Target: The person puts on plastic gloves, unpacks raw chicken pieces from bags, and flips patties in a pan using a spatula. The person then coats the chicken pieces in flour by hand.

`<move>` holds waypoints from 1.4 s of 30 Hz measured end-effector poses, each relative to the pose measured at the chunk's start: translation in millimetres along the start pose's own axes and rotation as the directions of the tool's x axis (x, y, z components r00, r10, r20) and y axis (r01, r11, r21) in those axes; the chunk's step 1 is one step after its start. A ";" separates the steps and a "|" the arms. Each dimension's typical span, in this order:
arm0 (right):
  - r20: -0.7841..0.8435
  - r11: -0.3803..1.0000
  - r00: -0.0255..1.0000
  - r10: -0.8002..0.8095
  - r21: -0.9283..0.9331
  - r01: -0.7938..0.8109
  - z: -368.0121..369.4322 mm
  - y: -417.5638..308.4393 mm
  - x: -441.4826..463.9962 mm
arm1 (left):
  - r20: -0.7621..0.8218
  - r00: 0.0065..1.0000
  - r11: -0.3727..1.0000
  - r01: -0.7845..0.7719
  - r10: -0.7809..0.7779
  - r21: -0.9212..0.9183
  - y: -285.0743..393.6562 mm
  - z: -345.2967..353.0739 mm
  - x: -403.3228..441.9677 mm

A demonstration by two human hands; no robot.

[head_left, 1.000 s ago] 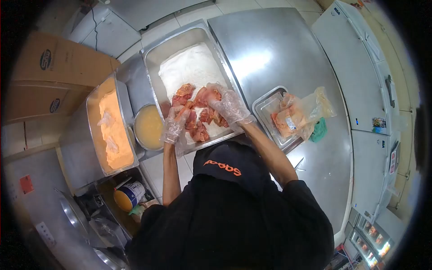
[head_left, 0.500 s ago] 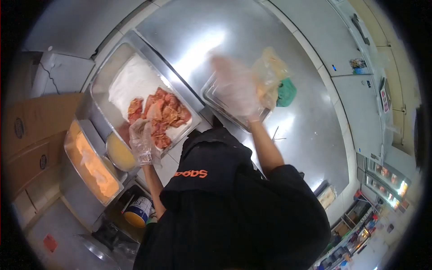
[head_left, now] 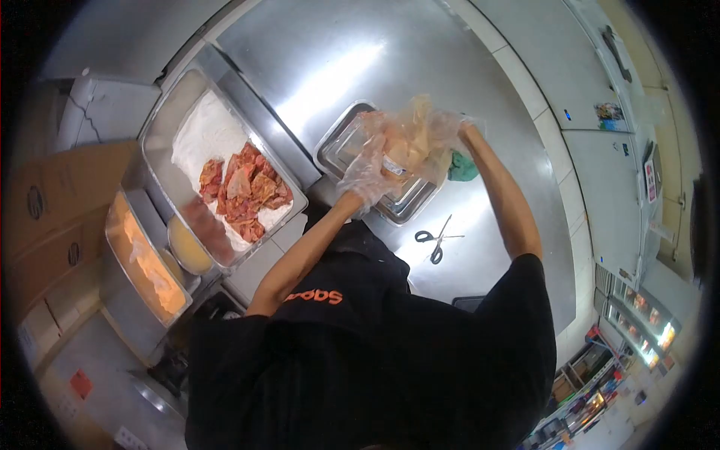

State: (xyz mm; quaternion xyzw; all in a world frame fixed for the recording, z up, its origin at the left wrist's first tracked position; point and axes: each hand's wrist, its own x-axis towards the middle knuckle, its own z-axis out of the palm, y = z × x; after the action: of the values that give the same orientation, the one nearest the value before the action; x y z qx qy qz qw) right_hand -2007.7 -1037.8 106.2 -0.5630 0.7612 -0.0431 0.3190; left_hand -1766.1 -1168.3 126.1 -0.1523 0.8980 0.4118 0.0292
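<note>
One bag (head_left: 415, 154) with meat inside, over the tray (head_left: 339, 150). Left hand (head_left: 363, 176): gloved, holding the bag's near side. Right hand (head_left: 457, 130): at its other edge; film hides the fingers, spread cannot be told. Meat pieces (head_left: 241, 187): left of left hand, on powder (head_left: 196, 139). Scissors (head_left: 433, 240): bodyward of right hand. Step, as judged: bag handling, calling for a steady left hold.

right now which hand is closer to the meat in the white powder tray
Your left. The left hand is at the left side of the plastic bag, to the right of the meat; the right hand is across the bag, farther right.
</note>
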 end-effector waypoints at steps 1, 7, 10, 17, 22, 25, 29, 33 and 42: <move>0.014 1.000 1.000 0.000 -0.022 0.001 1.5 4.3 -0.7 | -0.091 0.996 0.995 -0.019 0.028 0.096 -3.3 7.2 4.9; 0.180 0.988 0.977 -0.111 -0.085 0.128 4.7 -28.9 31.1 | 0.509 0.772 0.924 0.316 -0.381 0.213 -74.7 -12.5 58.4; 0.173 0.996 0.985 -0.017 -0.084 0.032 -15.7 -88.0 22.2 | 0.710 0.527 0.829 0.539 -0.468 0.147 -101.1 -15.7 88.9; -0.043 0.997 0.998 0.052 -0.050 -0.054 29.7 -78.8 5.8 | 0.715 0.616 0.844 0.533 -0.331 -0.068 -62.1 -56.9 60.9; 0.200 0.982 0.973 0.116 -0.168 -0.083 1.3 -75.7 -14.9 | 0.712 0.651 0.829 0.530 -0.261 -0.181 -75.3 -62.6 50.9; 0.136 0.989 0.991 -0.001 -0.149 0.021 34.6 -24.4 -26.1 | 0.715 0.660 0.800 0.546 -0.230 -0.247 -77.1 -60.6 48.5; 0.324 0.813 0.940 -0.108 -0.515 0.271 72.3 -14.5 -28.8 | 0.724 0.638 0.885 0.458 -0.262 -0.083 -66.4 -60.1 48.9; 0.298 0.854 0.949 -0.105 -0.462 0.240 100.8 -41.6 -56.5 | 0.668 0.742 0.990 0.120 -0.043 -0.069 -19.9 -71.7 20.4; 0.043 0.997 0.997 0.058 0.049 -0.060 90.1 -78.9 -86.4 | 0.292 0.954 0.997 0.055 -0.066 0.045 11.3 43.7 -52.2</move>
State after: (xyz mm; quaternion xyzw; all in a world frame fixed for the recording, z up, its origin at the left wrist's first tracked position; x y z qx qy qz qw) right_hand -1880.1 -963.5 106.1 -0.5329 0.7693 -0.0413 0.3499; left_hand -1723.0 -1115.6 114.8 -0.1162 0.8860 0.4125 0.1773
